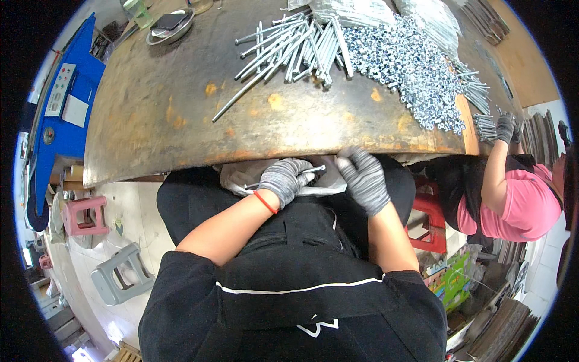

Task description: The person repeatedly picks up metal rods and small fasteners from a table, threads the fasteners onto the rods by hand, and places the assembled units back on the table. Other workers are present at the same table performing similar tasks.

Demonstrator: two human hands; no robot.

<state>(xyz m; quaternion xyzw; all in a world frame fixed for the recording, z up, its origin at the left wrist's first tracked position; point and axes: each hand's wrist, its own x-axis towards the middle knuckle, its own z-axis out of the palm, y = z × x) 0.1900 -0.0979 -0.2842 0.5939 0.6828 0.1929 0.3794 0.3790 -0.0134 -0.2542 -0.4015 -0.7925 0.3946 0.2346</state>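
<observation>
My left hand (286, 181), in a grey striped knit glove, is closed around a long metal bolt (319, 169). One end of the bolt shows past the fingertips, the other beside the wrist. Under that hand, a white plastic bag (234, 175) lies across my lap. My right hand (365, 184), gloved alike, is raised by the table's front edge, apart from the bolt; its fingers are blurred and partly turned away. Beyond, many long bolts (295, 48) lie in a loose pile on the worn table (199, 120), beside a heap of small shiny nuts (416, 72).
Clear plastic bags (356, 12) lie behind the nuts. A bowl (170, 29) with a dark flat object stands far left, near a bottle (137, 12). At right, a person in pink (525, 202) handles bolts with gloved hands. Stools (123, 274) stand on the floor at left.
</observation>
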